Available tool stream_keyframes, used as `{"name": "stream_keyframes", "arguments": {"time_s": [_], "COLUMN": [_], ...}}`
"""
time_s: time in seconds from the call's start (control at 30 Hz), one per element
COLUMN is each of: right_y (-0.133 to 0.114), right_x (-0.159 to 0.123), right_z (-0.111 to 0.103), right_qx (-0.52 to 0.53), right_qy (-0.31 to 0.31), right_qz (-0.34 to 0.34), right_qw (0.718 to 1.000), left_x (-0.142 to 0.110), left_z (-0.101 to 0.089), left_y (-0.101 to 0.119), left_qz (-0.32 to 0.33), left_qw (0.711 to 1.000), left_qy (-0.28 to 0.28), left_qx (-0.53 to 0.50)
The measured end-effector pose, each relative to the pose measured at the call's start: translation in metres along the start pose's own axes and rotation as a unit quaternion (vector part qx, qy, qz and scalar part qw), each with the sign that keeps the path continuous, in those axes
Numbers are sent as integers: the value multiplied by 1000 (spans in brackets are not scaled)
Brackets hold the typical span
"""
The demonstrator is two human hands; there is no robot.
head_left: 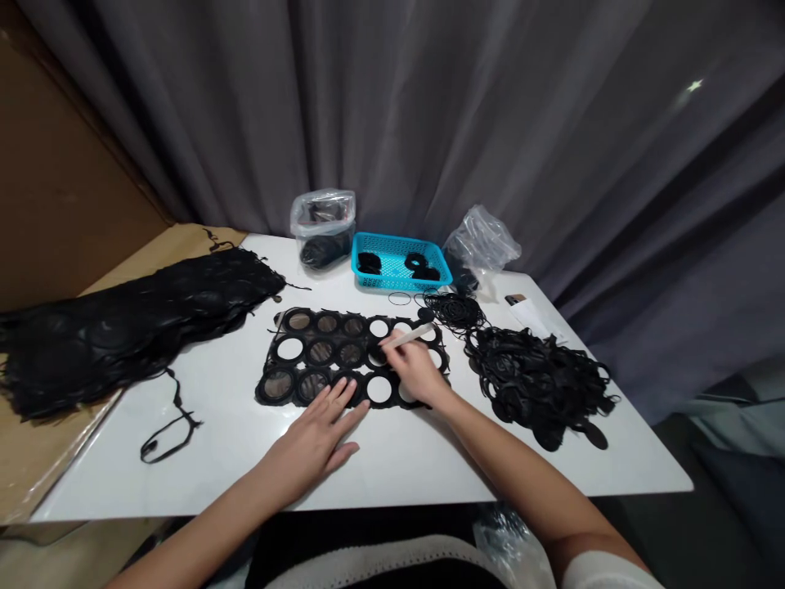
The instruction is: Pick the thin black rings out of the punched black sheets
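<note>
A black moulded rubber sheet (334, 335) with rows of round rings lies flat on the white table. White tabletop shows through several of its circles, while others still hold dark discs. My left hand (319, 433) rests with fingers spread on the sheet's front edge. In my right hand (414, 368) is a slim pale stick-like tool (412, 334), gripped at a slant. Its tip is hidden at the fingers, over a ring right of the sheet's middle.
A pile of black scrap (543, 384) lies right, with thin black rings (457, 311) behind it. At the back stand a blue basket (401, 283) holding black rings, and plastic bags (323, 229). Stacked black sheets (141, 307) lie left, near a loose strip (172, 448).
</note>
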State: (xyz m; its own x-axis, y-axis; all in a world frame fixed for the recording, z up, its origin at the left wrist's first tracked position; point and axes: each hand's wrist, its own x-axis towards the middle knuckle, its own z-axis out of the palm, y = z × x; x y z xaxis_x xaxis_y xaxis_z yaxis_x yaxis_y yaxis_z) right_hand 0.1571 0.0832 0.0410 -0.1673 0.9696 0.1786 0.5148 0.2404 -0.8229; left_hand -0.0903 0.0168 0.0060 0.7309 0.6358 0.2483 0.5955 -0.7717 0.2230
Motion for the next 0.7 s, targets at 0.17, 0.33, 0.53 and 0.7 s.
{"name": "stream_keyframes", "arguments": {"time_s": [0.17,0.33,0.53,0.7], "right_y": [-15,-16,-18,-17], "right_x": [-14,-20,-21,-21], "right_z": [42,46,47,49], "right_qx": [0,39,43,37], "right_qy": [-139,-157,-157,-156], "right_qz": [-79,-66,-69,-69], "right_qw": [987,985,984,985], "left_x": [-26,-34,-31,-31], "left_z": [0,-1,-1,-2], "left_y": [-6,-6,-6,-6], "left_qz": [-43,-56,-52,-43], "left_qw": [998,998,998,998], "left_qy": [34,22,25,23], "left_qx": [41,24,30,46]}}
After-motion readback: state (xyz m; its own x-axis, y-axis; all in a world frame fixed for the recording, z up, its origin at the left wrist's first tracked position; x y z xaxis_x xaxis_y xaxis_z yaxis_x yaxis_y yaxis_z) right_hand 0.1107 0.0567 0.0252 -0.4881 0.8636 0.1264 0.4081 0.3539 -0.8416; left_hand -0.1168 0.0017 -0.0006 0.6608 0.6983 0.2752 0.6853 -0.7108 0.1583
